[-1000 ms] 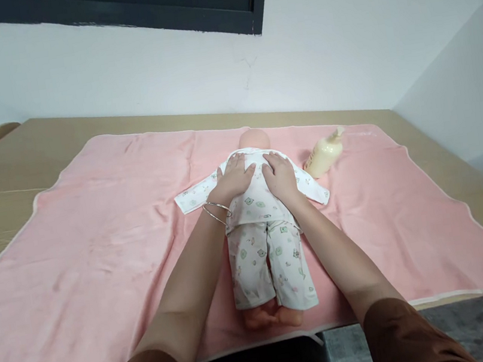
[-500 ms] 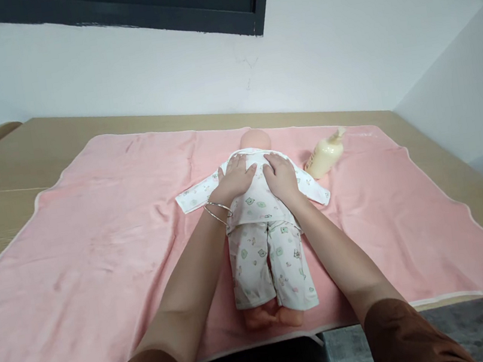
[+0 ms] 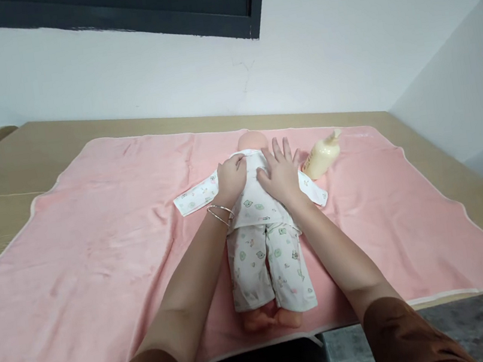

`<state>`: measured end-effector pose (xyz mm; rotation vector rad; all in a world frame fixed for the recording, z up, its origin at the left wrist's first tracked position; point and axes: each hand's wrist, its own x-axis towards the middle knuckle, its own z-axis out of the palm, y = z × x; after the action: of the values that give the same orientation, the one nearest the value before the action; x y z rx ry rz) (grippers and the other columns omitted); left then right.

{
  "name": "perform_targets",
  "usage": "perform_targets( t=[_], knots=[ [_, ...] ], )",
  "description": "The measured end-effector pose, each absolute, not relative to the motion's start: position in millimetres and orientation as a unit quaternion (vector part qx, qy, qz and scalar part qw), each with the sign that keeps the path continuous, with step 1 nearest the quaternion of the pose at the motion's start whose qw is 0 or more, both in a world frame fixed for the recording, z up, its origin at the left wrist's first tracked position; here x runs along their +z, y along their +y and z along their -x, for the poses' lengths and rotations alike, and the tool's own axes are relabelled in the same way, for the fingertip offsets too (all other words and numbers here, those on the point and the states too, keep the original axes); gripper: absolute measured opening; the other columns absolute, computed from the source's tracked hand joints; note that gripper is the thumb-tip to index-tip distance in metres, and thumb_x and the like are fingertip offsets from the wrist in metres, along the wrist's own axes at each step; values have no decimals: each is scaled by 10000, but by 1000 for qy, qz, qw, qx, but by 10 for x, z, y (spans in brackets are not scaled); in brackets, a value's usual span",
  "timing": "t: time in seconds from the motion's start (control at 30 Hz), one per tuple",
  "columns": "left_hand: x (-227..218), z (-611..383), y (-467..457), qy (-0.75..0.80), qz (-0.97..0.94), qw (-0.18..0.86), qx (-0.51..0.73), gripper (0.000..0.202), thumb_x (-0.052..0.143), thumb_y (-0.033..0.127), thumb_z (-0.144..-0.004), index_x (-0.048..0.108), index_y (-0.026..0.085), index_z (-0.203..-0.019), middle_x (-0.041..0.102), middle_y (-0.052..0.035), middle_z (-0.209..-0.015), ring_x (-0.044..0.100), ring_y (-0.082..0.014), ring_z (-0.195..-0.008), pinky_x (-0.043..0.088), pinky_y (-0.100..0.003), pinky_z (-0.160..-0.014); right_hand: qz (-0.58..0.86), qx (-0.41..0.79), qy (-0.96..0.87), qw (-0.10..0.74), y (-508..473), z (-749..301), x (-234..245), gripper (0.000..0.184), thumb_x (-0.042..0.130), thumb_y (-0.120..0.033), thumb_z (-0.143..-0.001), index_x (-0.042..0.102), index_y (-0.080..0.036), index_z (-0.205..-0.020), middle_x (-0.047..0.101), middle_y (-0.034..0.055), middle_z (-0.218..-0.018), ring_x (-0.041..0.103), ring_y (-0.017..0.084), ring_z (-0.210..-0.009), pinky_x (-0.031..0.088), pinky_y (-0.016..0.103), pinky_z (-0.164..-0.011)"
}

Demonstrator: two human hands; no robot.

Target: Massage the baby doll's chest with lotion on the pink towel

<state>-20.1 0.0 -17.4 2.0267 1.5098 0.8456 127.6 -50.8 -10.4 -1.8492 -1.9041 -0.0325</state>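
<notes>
A baby doll (image 3: 261, 226) in white printed top and trousers lies on a pink towel (image 3: 97, 251), head (image 3: 252, 140) away from me, feet near the table's front edge. My left hand (image 3: 231, 180), with thin bangles on the wrist, rests on the doll's upper left side with its fingers curled at the collar. My right hand (image 3: 280, 170) lies flat on the doll's upper right side, fingers spread. A cream bottle (image 3: 321, 156) lies on its side just right of my right hand.
The towel covers most of a wooden table (image 3: 4, 174) set against a white wall. A dark window frame (image 3: 179, 9) is above. Grey floor (image 3: 463, 329) shows below the table's front edge at the right.
My right hand has slid up toward the doll's shoulder and spread its fingers. My left hand's fingers have curled in at the collar. The view shifted slightly.
</notes>
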Motion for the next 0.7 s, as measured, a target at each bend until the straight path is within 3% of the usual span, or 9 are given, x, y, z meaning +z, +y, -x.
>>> perform_targets(
  t=[0.1,0.2,0.43,0.6,0.7],
  knots=[
    [-222,214,64,536,-684,279,409,389,379,321,-1032,721,196,-1166,774,-77,-1256,688,-222,-1184,500,-348,-1089,636,8,-740,217,-546,-1223,-72,620,488,-390,-1006,450,-223,-1602,223,111,-1775,86,359,-1657,87,698,-1287],
    [-214,223,84,532,-670,294,426,358,409,325,-1030,738,187,-1068,791,-74,-1168,697,-215,-1106,526,-311,-1001,616,56,-765,177,-547,-1186,-93,598,454,-406,-1037,454,-220,-1605,267,120,-1761,175,361,-1643,149,653,-1297],
    [-139,205,57,534,-668,297,425,361,409,316,-1038,740,173,-1040,791,-81,-1121,696,-218,-1068,521,-309,-979,636,28,-745,200,-542,-1166,-119,582,478,-394,-1031,468,-237,-1590,242,112,-1770,161,369,-1644,132,696,-1284],
    [-148,208,84,541,-660,302,424,368,398,319,-1044,735,178,-1086,781,-84,-1208,688,-216,-1131,512,-315,-1026,628,52,-749,206,-520,-1199,-138,543,446,-384,-1036,528,-213,-1545,342,126,-1731,285,355,-1605,188,654,-1288],
    [-157,205,95,538,-661,302,427,365,404,332,-1042,734,181,-1079,780,-80,-1220,686,-216,-1144,510,-317,-1028,636,13,-726,260,-530,-1207,-125,521,435,-328,-1028,557,-182,-1513,312,124,-1744,229,324,-1629,205,600,-1300]
  ],
)
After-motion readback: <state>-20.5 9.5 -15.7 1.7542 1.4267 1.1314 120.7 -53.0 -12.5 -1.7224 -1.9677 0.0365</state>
